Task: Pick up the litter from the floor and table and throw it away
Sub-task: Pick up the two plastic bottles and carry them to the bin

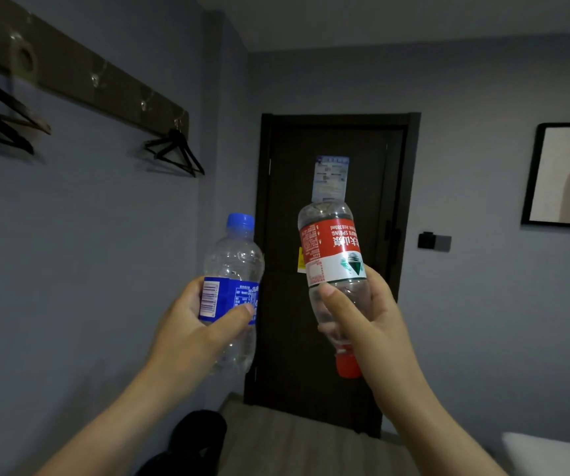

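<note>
Bottles are both held: left hand (pixel 204 324) grips the blue bottle (pixel 232 286), right hand (pixel 362 317) the red bottle (pixel 335 266); keep fingers tight until a bin appears.

Left hand (pixel 196 319) grips clear plastic bottle with blue cap and blue label (pixel 232 290), held upright, cap on top. Right hand (pixel 362 314) grips clear plastic bottle with red cap and red-and-white label (pixel 333 266), held upside down, cap pointing down. Both raised, apart, before a dark closed door (pixel 338 338) far ahead. Black hangers (pixel 177 154) on wall rack, left. Framed picture (pixel 565 175) on right wall.
</note>
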`<state>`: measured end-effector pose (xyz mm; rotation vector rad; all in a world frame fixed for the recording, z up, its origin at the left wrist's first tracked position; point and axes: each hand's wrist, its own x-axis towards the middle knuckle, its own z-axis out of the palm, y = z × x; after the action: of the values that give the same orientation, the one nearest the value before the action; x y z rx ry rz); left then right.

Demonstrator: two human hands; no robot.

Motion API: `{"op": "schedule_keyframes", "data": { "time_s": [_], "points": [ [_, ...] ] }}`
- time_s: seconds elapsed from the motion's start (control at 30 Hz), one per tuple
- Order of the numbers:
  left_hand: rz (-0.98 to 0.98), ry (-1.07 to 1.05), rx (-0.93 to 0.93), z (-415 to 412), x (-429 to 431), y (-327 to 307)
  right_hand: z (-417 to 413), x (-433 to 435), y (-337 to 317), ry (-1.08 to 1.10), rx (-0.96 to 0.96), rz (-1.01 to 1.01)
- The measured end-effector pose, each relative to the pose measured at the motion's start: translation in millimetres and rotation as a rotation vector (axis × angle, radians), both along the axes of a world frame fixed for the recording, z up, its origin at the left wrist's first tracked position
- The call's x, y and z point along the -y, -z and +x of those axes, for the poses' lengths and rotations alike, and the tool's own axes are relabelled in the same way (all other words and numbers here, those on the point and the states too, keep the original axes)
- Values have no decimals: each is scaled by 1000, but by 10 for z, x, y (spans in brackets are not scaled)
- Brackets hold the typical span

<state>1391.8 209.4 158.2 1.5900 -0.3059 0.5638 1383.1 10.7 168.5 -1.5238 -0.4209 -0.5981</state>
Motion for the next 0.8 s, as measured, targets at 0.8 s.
{"op": "schedule_keyframes", "data": {
  "time_s": [0.8],
  "points": [
    [55,-160,-105,4134,-81,459,4378,-41,468,-84,-129,-4]
  ]
}}
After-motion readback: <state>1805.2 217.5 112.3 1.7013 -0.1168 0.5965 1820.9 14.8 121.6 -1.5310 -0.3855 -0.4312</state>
